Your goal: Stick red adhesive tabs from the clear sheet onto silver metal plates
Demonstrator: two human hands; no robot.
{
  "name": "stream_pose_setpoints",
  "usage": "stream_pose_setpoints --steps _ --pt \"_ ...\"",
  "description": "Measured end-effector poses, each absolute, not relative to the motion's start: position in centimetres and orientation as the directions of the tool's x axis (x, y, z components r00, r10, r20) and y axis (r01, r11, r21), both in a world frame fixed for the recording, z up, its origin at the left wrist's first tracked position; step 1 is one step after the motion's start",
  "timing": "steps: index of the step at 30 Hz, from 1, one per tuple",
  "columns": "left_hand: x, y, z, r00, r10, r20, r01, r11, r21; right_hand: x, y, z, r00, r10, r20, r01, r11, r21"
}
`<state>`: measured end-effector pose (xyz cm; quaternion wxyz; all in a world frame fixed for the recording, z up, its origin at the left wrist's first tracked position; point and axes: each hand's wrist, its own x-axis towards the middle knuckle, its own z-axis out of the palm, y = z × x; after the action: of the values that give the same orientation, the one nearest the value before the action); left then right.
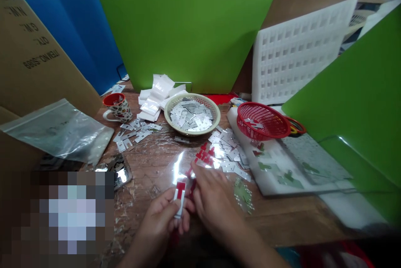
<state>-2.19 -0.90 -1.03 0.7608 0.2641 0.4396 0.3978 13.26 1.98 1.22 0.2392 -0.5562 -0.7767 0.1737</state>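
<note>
My left hand (166, 213), closed, pinches a small flat silver plate (176, 211) with a red T-shaped sticker (180, 190) on its slotted end. Just right of it, my right hand (213, 193) has its fingers curled together, with red sticker material (192, 185) showing at the fingertips. Exactly how the fingers grip it is partly hidden. Beyond that hand lies a group of red stickers (205, 155). A loose pile of silver plates (230, 151) spreads next to them. Small green pieces (243, 195) lie right of my right hand.
A cream basket (216, 124) full of plates stands ahead, with white packets (158, 92) behind. Leftward are a patterned mug (120, 111), more plates (134, 132) and a clear zip bag (59, 130). A red basket (266, 120) sits on white foam (250, 155) at right. Green boards (188, 26) enclose the table.
</note>
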Motion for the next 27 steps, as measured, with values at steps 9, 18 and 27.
stream_pose_setpoints --steps 9,18,27 --pt "-1.7 -0.8 0.0 0.404 0.784 -0.472 -0.312 0.603 0.734 12.3 2.5 -0.9 -0.274 0.904 -0.327 0.001 -0.34 -0.94" --pt "-1.4 -0.9 -2.2 0.36 0.804 -0.473 -0.154 0.551 0.82 12.8 2.6 -0.8 -0.267 0.914 -0.307 -0.032 -0.327 -0.945" --pt "-7.4 10.6 3.7 0.222 0.956 -0.191 0.883 -0.114 0.455 21.9 7.3 4.9 0.338 0.939 0.066 0.191 0.0 -0.982"
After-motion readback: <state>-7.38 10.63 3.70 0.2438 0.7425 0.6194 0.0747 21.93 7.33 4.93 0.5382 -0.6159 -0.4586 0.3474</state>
